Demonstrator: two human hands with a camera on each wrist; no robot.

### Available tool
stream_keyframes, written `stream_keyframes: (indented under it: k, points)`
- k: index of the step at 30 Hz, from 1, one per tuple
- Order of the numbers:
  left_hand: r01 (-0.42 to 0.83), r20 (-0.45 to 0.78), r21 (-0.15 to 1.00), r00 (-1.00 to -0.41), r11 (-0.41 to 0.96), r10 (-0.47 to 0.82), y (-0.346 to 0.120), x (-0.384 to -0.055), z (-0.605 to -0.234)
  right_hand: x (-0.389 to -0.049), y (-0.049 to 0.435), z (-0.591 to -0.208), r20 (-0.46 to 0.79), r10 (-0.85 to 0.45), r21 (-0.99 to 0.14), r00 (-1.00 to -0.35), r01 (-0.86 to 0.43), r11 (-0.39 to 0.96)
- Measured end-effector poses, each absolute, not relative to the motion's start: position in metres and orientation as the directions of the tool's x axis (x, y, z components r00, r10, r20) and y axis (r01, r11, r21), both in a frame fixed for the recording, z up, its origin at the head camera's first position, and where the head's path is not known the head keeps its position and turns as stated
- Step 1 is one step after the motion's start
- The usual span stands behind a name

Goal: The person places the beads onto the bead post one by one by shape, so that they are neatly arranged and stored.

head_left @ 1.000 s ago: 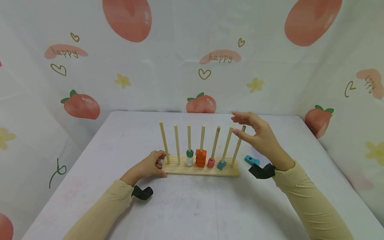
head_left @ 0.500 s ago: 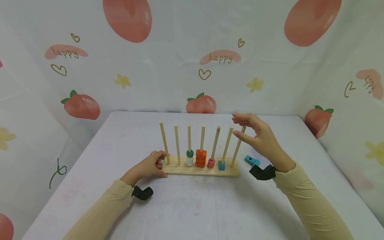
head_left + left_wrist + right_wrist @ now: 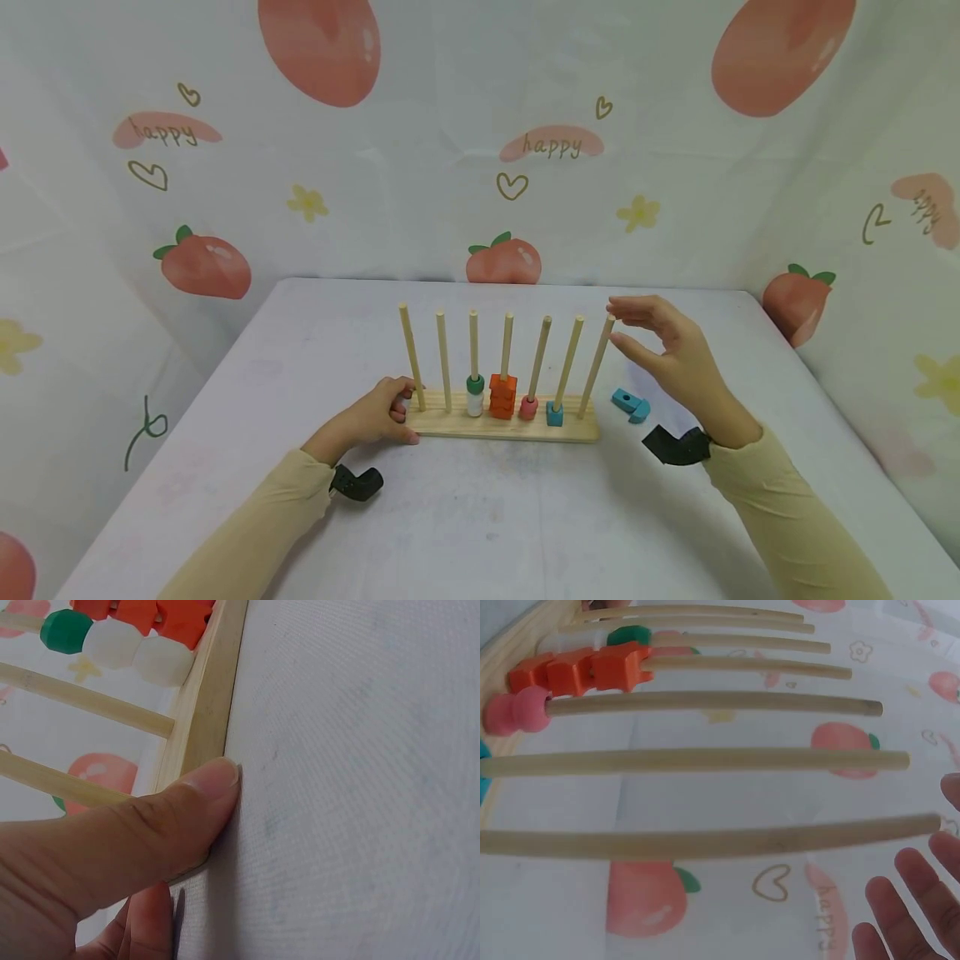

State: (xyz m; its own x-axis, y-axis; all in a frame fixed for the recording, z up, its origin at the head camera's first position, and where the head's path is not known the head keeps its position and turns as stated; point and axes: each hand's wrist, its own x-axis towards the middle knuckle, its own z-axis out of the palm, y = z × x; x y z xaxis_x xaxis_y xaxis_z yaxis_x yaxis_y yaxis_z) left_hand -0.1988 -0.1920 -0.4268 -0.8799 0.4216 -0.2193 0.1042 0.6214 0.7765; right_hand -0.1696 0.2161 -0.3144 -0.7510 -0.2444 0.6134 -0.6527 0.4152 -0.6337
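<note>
A wooden peg board (image 3: 450,425) with several upright pegs stands mid-table. My left hand (image 3: 378,410) grips its left end, thumb (image 3: 202,799) along the front edge and fingers curled behind. On the pegs are white beads (image 3: 161,660) below a green bead (image 3: 475,384), a stack of orange star-like beads (image 3: 502,396), pink beads (image 3: 529,705) and a blue square bead (image 3: 554,414) low on the second peg from the right. Beside the top of the rightmost peg (image 3: 596,368) is my right hand (image 3: 667,346), fingers and thumb spread apart, holding nothing.
Blue pieces lie on the white table right of the board: a block with a hole (image 3: 625,398) and a rounded one (image 3: 641,411) against it. The rightmost peg and the two leftmost carry no beads. A printed cloth (image 3: 420,208) hangs behind the table.
The blue square bead, tilted at the foot of its peg a second ago, now sits straight. My right hand has moved right and slightly down; my left hand has stayed put.
</note>
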Motion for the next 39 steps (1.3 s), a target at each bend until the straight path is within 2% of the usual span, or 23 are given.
stream_keyframes:
  k: [13,21,31,39]
  points:
    - [0.12,-0.207,0.775,-0.879,0.621,0.428,-0.192,-0.198,-0.426,-0.161,0.247,-0.342,0.533,-0.144,-0.658,-0.834,-0.515,0.549]
    - [0.11,-0.216,0.78,-0.877,0.616,0.43,-0.192,-0.198,-0.426,-0.157,0.261,-0.369,0.367,-0.146,-0.678,-0.919,-0.371,0.634]
    - [0.113,-0.213,0.78,-0.877,0.616,0.43,-0.191,-0.197,-0.424,-0.155,0.276,-0.4,0.198,-0.164,-0.652,-0.966,-0.255,0.714]
    - [0.121,-0.21,0.777,-0.876,0.618,0.435,-0.192,-0.198,-0.424,-0.155,0.282,-0.412,0.056,-0.192,-0.666,-0.98,-0.18,0.724]
